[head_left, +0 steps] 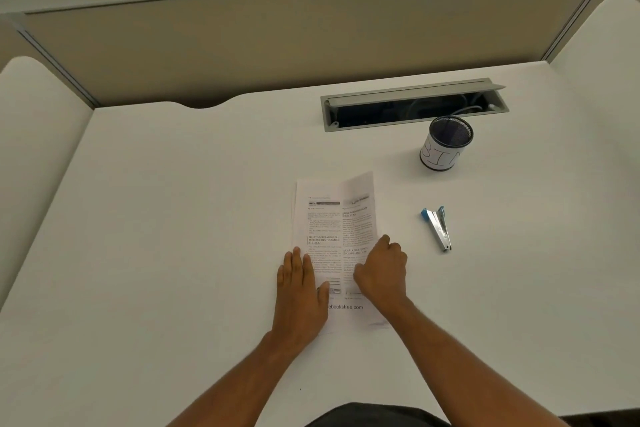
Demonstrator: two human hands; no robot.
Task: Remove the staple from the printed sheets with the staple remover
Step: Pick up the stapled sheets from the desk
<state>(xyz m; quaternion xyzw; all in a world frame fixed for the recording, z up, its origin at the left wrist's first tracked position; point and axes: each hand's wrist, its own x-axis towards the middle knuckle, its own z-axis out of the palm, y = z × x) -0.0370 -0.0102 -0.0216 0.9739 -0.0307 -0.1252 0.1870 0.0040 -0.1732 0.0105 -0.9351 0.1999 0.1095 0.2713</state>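
The printed sheets (pixel 332 218) lie on the white desk in front of me, creased lengthwise down the middle, with the right half raised a little. My left hand (pixel 300 288) lies flat on the lower left part of the sheets, fingers together. My right hand (pixel 382 270) rests on the lower right part with its fingers curled under; nothing shows in it. The staple remover (pixel 437 227), silver with blue ends, lies on the desk to the right of the sheets, apart from both hands. I cannot make out the staple.
A black mesh cup (pixel 446 144) with a white paper label stands at the back right. Behind it an open cable slot (pixel 412 106) is set into the desk (pixel 173 218). A beige partition (pixel 242 45) closes the back, with side panels left and right.
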